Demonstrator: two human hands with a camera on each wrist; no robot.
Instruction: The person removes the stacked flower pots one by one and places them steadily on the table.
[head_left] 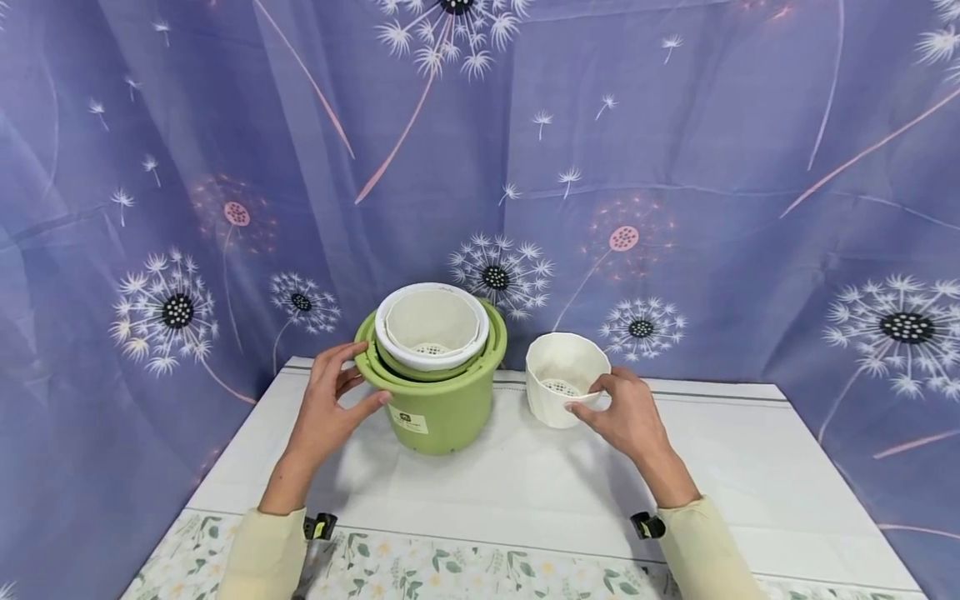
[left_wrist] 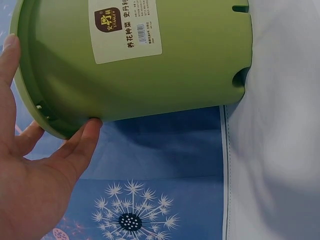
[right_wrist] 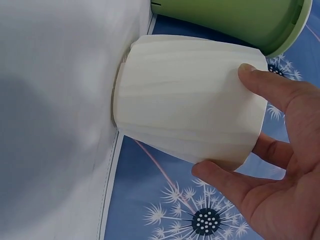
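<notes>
So the white pot (head_left: 558, 362) sits near the table's (head_left: 465, 508) back edge, right of the green pot (head_left: 442, 421) with a narrow gap between. Can't tell if its base fully rests on the cloth. Right hand (head_left: 628, 410) grips it near the rim, thumb on the outer wall, some fingers partly hidden behind. Left hand (head_left: 330, 406) grips the green one's rim, thumb in front, fingers round the side. Paler pots (head_left: 438, 312) nested inside hide most of its interior; the label (head_left: 408, 421) is cropped in the left wrist view. Both mouths face up, axes roughly upright. Curtain (head_left: 450, 200) close behind; tabletop stretches frontward and right.
</notes>
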